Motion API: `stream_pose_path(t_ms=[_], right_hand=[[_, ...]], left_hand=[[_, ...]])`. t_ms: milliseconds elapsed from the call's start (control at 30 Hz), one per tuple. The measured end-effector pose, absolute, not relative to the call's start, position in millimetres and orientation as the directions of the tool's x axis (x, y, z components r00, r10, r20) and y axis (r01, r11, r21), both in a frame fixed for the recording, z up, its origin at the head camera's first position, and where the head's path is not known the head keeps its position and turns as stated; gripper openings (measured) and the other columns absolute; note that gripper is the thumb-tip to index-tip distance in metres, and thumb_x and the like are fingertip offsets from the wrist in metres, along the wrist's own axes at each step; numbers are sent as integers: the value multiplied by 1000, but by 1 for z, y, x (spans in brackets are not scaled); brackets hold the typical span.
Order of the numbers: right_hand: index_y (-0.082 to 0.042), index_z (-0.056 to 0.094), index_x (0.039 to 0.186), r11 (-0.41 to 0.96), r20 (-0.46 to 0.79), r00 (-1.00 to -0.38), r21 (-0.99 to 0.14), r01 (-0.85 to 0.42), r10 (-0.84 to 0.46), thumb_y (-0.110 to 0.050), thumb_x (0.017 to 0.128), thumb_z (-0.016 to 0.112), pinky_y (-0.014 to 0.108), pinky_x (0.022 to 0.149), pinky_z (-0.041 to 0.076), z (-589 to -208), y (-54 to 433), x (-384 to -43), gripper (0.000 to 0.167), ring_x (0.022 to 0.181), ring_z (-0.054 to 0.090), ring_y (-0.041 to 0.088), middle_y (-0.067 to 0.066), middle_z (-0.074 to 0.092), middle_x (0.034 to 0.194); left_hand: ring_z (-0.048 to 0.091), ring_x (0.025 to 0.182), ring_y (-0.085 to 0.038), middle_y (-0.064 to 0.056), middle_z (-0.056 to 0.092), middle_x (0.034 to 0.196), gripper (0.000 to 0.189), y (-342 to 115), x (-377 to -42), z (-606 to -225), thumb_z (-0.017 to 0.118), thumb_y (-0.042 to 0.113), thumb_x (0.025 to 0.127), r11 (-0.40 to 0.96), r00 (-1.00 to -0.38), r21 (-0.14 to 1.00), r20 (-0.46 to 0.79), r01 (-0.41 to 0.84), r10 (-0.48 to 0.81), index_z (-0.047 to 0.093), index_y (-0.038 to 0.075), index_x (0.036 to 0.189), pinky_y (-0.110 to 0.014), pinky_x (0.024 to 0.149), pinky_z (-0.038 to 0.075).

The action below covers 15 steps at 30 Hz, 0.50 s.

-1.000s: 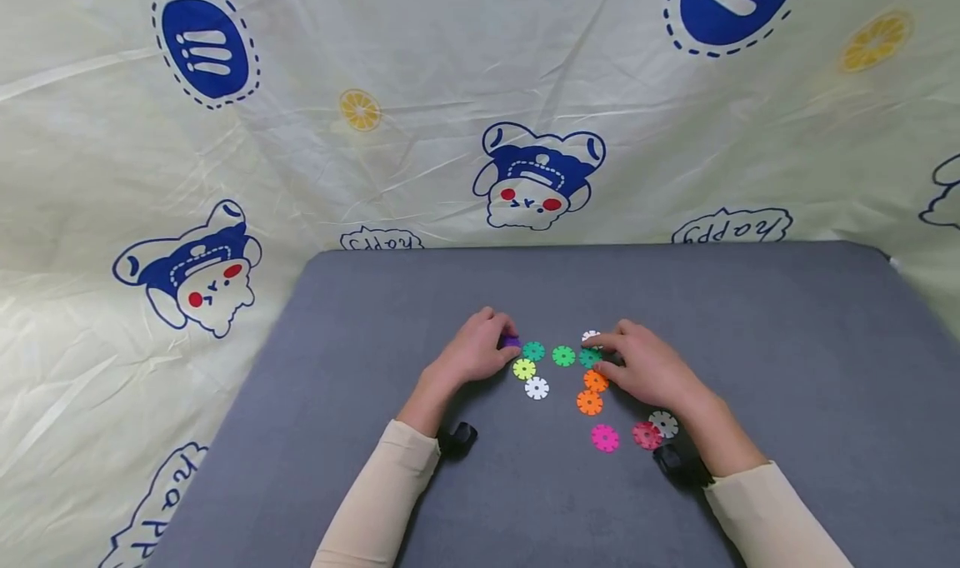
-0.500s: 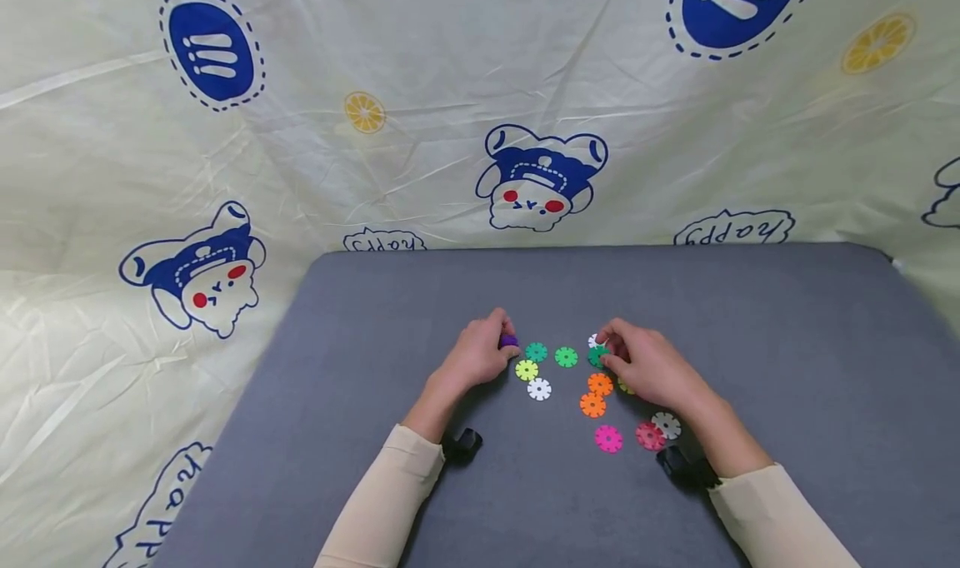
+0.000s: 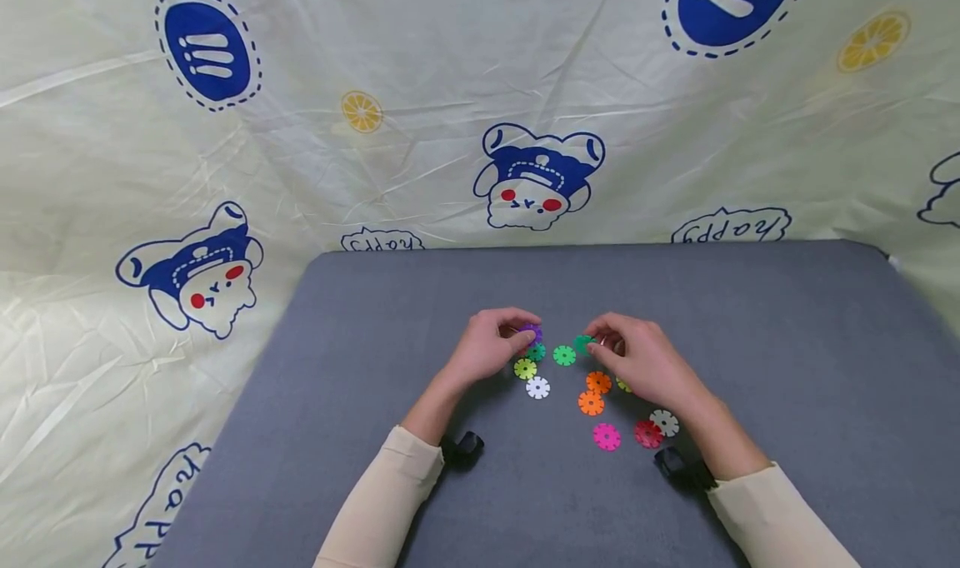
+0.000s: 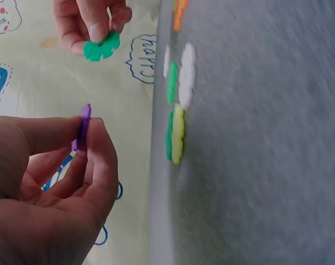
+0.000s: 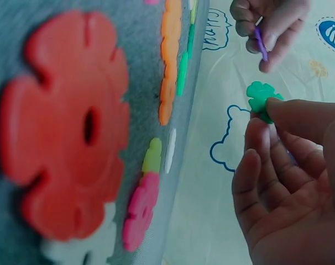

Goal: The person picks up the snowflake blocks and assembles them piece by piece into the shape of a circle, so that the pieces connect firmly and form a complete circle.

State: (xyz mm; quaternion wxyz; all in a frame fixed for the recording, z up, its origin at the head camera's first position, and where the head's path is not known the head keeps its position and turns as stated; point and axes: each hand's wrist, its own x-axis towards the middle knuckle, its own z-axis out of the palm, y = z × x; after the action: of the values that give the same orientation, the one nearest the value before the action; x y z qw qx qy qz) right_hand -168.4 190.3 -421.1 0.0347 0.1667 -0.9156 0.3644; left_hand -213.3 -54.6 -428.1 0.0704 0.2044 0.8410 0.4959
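Note:
My left hand pinches a purple notched plastic disc between thumb and fingertips, held on edge above the grey table. Facing it, my right hand pinches a green notched disc, also raised, its flower-like face showing in the right wrist view. The two held discs are apart. Below and between the hands lie a lighter green disc, a teal-green disc, a yellow disc and a white disc.
Two orange discs lie in front of my right hand, with another yellow disc partly hidden by it. Nearer are a magenta disc, a red disc and a whitish disc. A printed cloth hangs behind the table.
My left hand has lifted the purple disc and brought it to the right. The right hand has gripped the green disc, raised it and moved slightly left.

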Motion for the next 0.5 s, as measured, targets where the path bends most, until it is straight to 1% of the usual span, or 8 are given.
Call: stream_pose_path(t_ms=[133,233,300,367,500], right_hand=[[-14,66,102,663,207,-938,-664,-344,-279,-15,90,69,30,54,47,-418,186,-166,12,68,52,17,-3,61,82],[-15,66,101,649,236,-928,-665,-371,-288,-14,90,70,30,56,47,-417,183,-164,12,69,52,16,-5,61,82],[-16,66,100,632,260,-917,-666,-397,-302,-13,89,70,29,57,48,-416,181,-162,12,70,53,14,-6,61,83],[-18,66,100,615,286,-904,-663,-427,-318,-12,89,71,29,58,48,-416,180,-161,13,70,53,13,-7,61,83],[-18,66,99,593,330,-884,-657,-467,-331,-11,88,71,27,58,48,-415,177,-160,15,69,53,11,-9,60,83]], left_hand=[[64,76,-20,-1,68,89,23,-51,-209,-423,68,14,90,327,-898,924,37,198,438,69,6,112,-34,68,55],[66,79,-31,-7,69,90,22,-48,-207,-422,69,13,90,234,-894,965,0,117,449,68,2,110,-39,71,56],[66,81,-37,-10,68,90,20,-46,-206,-421,69,11,90,190,-894,978,-13,81,447,67,3,107,-38,71,57],[66,82,-39,-11,68,90,17,-45,-205,-420,69,10,90,172,-894,983,-16,68,447,67,4,105,-37,70,57],[67,80,-34,-10,69,90,14,-44,-203,-418,69,11,90,177,-887,982,-18,72,461,67,8,103,-39,72,57]])
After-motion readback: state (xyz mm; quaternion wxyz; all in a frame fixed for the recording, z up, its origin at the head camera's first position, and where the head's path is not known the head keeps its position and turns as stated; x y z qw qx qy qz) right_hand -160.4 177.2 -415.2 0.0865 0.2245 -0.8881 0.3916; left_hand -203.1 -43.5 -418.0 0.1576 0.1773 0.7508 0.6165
